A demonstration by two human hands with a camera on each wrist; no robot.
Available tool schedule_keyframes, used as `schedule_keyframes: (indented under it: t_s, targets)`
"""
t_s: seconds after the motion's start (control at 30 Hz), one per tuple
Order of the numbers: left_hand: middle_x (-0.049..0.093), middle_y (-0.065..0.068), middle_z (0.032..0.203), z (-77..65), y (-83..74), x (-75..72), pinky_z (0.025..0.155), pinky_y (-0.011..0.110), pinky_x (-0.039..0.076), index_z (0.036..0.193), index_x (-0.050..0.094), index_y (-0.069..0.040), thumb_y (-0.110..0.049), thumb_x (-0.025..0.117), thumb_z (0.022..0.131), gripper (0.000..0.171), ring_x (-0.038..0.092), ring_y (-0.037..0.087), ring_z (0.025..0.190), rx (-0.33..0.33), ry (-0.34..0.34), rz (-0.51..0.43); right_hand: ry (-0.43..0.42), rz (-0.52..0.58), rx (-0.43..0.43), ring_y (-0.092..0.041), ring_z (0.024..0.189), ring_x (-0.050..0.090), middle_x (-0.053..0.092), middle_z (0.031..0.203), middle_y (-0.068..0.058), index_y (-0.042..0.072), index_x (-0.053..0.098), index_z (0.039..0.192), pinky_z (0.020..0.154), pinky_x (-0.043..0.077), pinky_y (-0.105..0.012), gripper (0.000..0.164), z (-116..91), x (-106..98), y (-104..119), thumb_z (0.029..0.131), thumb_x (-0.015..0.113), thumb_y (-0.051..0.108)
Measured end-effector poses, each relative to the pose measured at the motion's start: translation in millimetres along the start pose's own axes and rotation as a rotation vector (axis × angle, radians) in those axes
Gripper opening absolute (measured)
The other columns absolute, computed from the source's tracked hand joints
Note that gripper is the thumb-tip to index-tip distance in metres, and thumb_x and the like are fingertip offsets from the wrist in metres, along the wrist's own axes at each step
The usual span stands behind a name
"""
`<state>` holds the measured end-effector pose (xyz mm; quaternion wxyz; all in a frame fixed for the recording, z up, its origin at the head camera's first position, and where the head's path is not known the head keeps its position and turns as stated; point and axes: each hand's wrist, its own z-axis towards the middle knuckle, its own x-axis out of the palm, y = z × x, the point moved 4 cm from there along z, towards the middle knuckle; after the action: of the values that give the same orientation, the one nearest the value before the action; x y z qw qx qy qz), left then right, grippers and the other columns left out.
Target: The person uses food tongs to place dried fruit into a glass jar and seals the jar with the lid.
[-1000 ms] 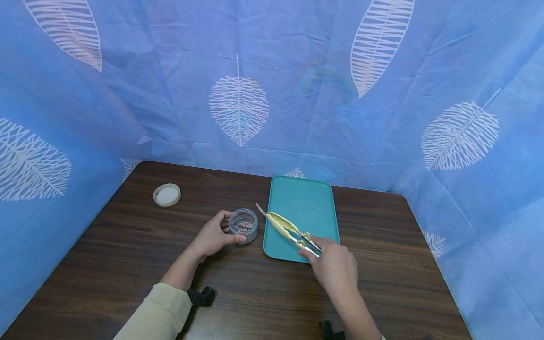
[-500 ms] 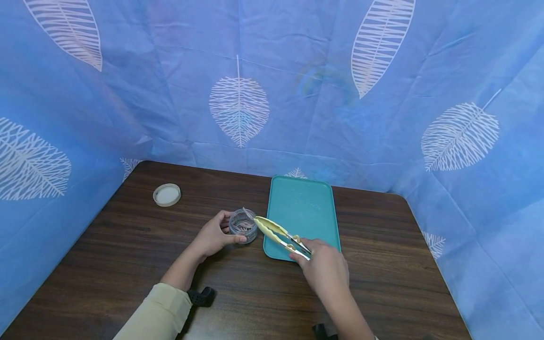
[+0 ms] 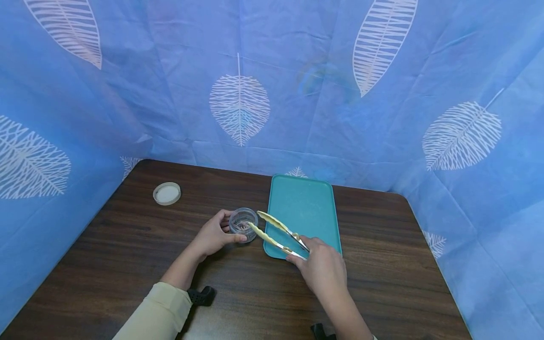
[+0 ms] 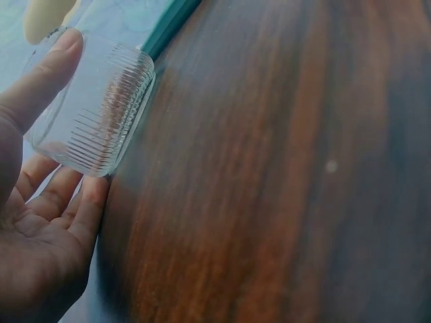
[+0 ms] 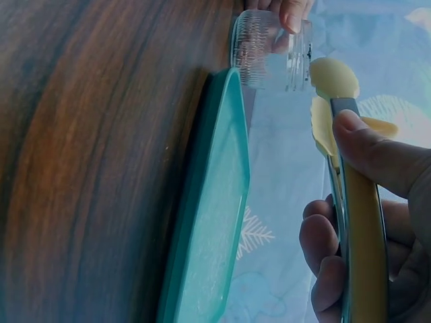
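A clear ribbed jar stands uncapped on the wooden table, with small brownish pieces at its bottom. My left hand holds it from the left, thumb on the near side and fingers behind. In the left wrist view the pieces show through the wall of the jar. My right hand grips a pair of tongs with pale yellow tips and metal arms. The tong tips are spread apart with nothing between them, one at the jar's rim and the other just right of it.
A teal tray lies right of the jar, partly beneath the tongs in the head view. The round jar lid lies at the back left of the table. A blue leaf-patterned cloth hangs around the table.
The tongs moved left from over the tray to the jar with a thin pale strip at their tips. They have spread and let the strip go at the jar. The left hand stayed put.
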<state>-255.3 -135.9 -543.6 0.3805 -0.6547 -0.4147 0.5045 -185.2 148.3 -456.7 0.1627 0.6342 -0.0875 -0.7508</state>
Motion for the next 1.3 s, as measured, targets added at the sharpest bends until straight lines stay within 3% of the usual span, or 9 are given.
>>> schedule_keyframes:
  t_s: [0.3,0.6,0.87,1.3]
  targets:
    - [0.064,0.016,0.147,0.1,0.6,0.4,0.117,0.057,0.053,0.152,0.055,-0.010,-0.030,0.096,0.086,0.080,0.062,0.038,0.141,0.004,-0.001,0.009,0.015,0.000,0.025,-0.032,0.094,0.079,0.082,0.116,-0.014,0.008,0.079,0.130,0.069,0.062,-0.046,0.068,0,3,-9,0.077,0.097,0.047]
    - [0.064,0.014,0.148,0.2,0.7,-0.3,0.118,0.056,0.052,0.153,0.055,-0.012,-0.031,0.096,0.085,0.081,0.062,0.036,0.141,0.005,-0.001,-0.003,0.044,0.027,0.094,-0.045,0.110,0.077,0.076,0.133,-0.024,0.001,0.071,0.141,0.084,0.064,-0.059,0.083,-5,2,-27,0.080,0.095,0.052]
    - [0.063,0.014,0.148,1.0,2.2,-2.1,0.118,0.057,0.052,0.153,0.054,-0.012,-0.034,0.096,0.085,0.082,0.061,0.037,0.142,0.011,0.009,0.000,0.049,0.030,0.138,-0.052,0.117,0.073,0.072,0.135,-0.032,-0.011,0.063,0.143,0.091,0.062,-0.066,0.097,-8,2,-47,0.083,0.090,0.060]
    - [0.061,0.015,0.151,0.1,2.2,-1.5,0.120,0.059,0.049,0.153,0.054,-0.014,-0.035,0.096,0.085,0.082,0.058,0.039,0.145,0.002,0.016,0.015,0.107,0.039,0.259,-0.056,0.121,0.068,0.066,0.139,-0.037,-0.013,0.052,0.152,0.098,0.055,-0.072,0.101,-13,-12,-87,0.090,0.083,0.061]
